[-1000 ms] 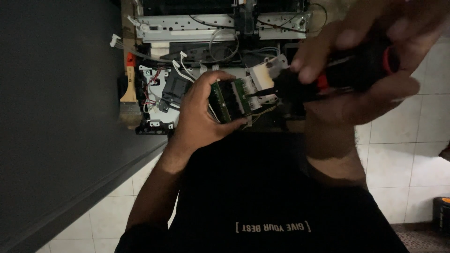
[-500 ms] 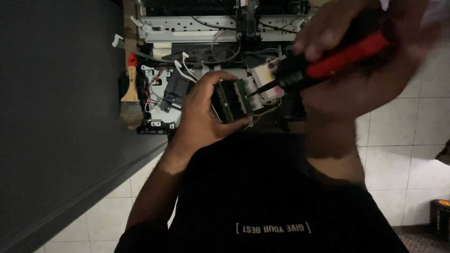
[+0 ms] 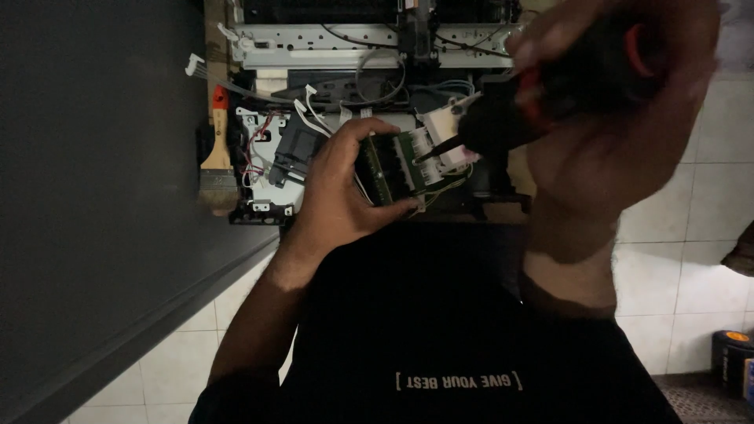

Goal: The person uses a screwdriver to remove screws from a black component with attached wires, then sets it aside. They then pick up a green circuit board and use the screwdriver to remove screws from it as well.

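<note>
Circuit board (image 3: 397,166), green, sits edge-on in the left hand (image 3: 338,196), pinched between thumb and curled fingers above the opened device chassis (image 3: 353,78). Right hand (image 3: 620,102) is closed around a red-and-black screwdriver (image 3: 542,106); its tip meets the board.

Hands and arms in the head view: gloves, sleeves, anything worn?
Both bare. Left hand and right hand: no gloves, and no rings or watch visible, though the right is blurred. Forearms uncovered; a dark short sleeve shows at the left upper arm, matching the black shirt.
</note>
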